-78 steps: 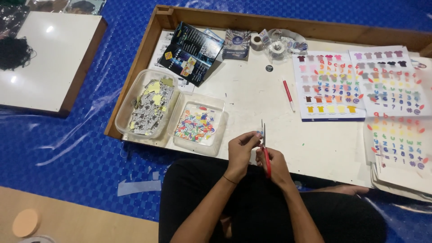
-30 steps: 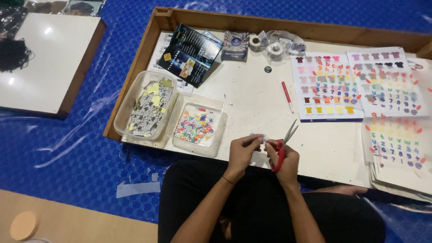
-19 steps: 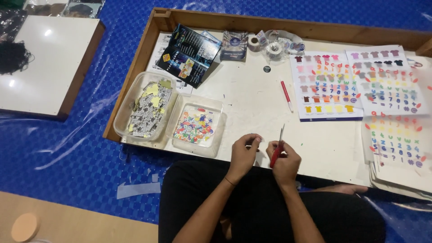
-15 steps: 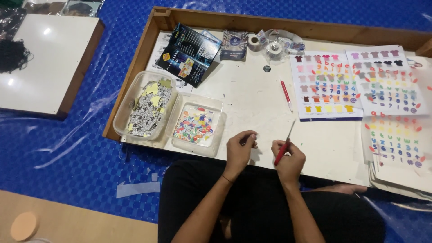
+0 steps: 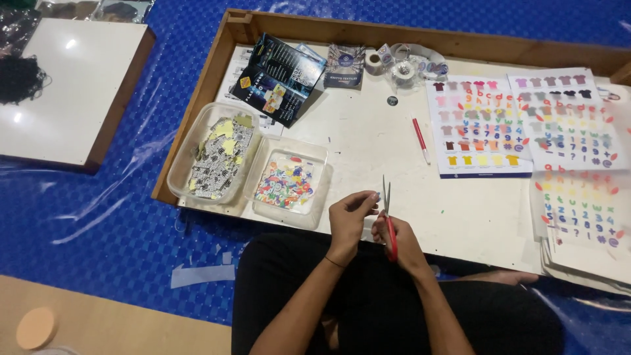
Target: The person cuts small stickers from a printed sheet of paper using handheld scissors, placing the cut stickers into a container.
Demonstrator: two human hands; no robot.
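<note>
The right hand (image 5: 399,242) is gripping red-handled scissors (image 5: 388,217) by the loops, blades up, above the white surface (image 5: 368,151). The left hand (image 5: 350,217) is pinching a tiny paper scrap (image 5: 376,196) at the blades — likely light, flimsy, best held by its edge.

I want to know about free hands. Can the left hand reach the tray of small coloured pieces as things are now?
Probably yes. The tray of coloured pieces is open on top, close beside the left hand, with nothing between them. But its fingers pinch something small at the scissors.
</note>
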